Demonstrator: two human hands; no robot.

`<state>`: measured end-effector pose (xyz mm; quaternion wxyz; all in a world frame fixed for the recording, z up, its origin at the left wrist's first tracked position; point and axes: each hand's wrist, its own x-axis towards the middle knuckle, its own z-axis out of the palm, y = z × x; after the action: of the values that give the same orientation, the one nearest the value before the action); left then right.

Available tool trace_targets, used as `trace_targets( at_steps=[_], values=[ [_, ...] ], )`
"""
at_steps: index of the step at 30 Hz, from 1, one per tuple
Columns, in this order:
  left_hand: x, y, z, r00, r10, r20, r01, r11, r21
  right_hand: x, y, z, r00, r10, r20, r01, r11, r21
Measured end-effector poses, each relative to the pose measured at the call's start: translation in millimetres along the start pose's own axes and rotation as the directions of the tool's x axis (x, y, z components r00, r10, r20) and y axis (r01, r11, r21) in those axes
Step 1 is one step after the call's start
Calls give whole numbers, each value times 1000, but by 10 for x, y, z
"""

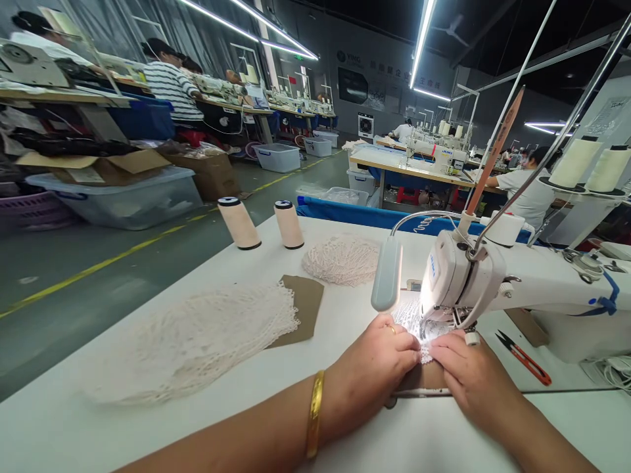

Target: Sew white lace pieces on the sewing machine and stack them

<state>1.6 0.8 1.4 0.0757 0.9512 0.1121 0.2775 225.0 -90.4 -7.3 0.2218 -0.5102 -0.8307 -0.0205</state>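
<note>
My left hand (374, 364) and my right hand (468, 374) lie side by side on the white table, fingers pressed down on a small piece of white lace (419, 328) under the needle of a white sewing machine (468, 276). The fingertips of both hands pinch the lace's near edge. A gold bangle (314, 414) sits on my left wrist. A lit lamp (387, 272) on a bent neck shines on the lace. Just under my hands lies a brown card piece (424, 376).
A large pile of white lace (197, 338) lies at left on a brown card (303, 305), a smaller pile (342, 259) behind. Two thread cones (239, 223) stand at the far edge. Red snips (525, 358) lie at right. Other people sew at tables beyond.
</note>
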Motion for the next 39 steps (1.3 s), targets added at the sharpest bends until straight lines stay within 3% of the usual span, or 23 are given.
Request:
trace_targets(
  at_steps=[10,18,35,39],
  values=[
    [50,-95,10,995,-87,57,84,995,49,37,31,35,997,83,-6,-83,995,-54],
    [104,-159,41,989,-145,12,145,988,-47,14,59,126,991,119,-68,-126,986,-107],
    [71,-191,107,993,-112,27,111,993,46,-19,104,178,989,129,-74,-136,985,-106],
    [94,-168,48,987,-145,64,142,989,44,-34,115,198,989,127,-72,-133,986,-99]
  ],
)
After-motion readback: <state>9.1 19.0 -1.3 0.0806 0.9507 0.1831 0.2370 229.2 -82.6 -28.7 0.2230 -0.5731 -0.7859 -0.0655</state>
